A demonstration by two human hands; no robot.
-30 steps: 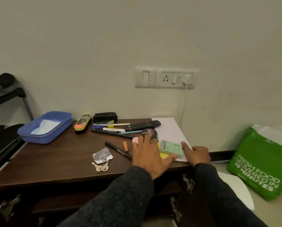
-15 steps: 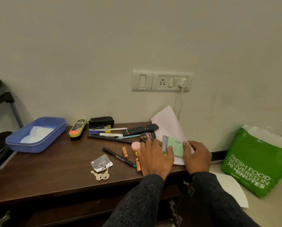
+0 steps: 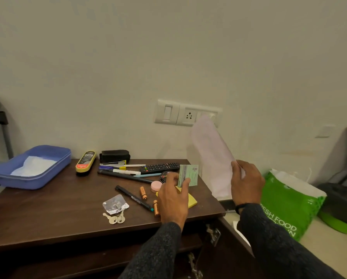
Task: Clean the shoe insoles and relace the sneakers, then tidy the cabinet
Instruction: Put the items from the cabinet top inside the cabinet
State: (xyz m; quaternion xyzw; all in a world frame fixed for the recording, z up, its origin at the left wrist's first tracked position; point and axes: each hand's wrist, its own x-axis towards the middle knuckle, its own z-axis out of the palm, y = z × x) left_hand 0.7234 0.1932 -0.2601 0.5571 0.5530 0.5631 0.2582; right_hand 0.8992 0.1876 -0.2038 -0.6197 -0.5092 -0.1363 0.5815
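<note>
Tidy-the-cabinet stage, by the look of it. Cabinet (image 3: 68, 214) top is cluttered; 2 items are in hand.

Left hand (image 3: 173, 200) pinches a small green box (image 3: 188, 175) between thumb and fingers, upright, just above the top near its right edge. Looks like light, stiff card; a pinch on the lower corner should do, but squeezing would crush it.

Right hand (image 3: 246, 183) grips a white sheet (image 3: 213, 156) by its lower right edge, lifted off the cabinet and tilted toward the wall. It's blurred, likely moving. Thin and floppy: it will bend and flap, so hold the edge and avoid creasing. Its top corner crosses in front of the socket plate (image 3: 188, 114).

Under the left hand: yellow pad (image 3: 191, 200), flat. Nearby are 2 batteries (image 3: 143, 192), round, so likely to roll; a black pen (image 3: 134, 200); a pink disc (image 3: 156, 185); and a round tin (image 3: 165, 176), partly hidden.

Further back: remote (image 3: 159, 167), several pens (image 3: 122, 168), a brush (image 3: 86, 163). Keys (image 3: 115, 218) sit near the front edge, a blue tray (image 3: 33, 167) at far left.

Edges: the right edge is close to both hands, with a green bag (image 3: 289, 206) on the floor beyond it. A door (image 3: 229, 244) stands open below; watch it. Free room is at left-centre of the top, and above it.
</note>
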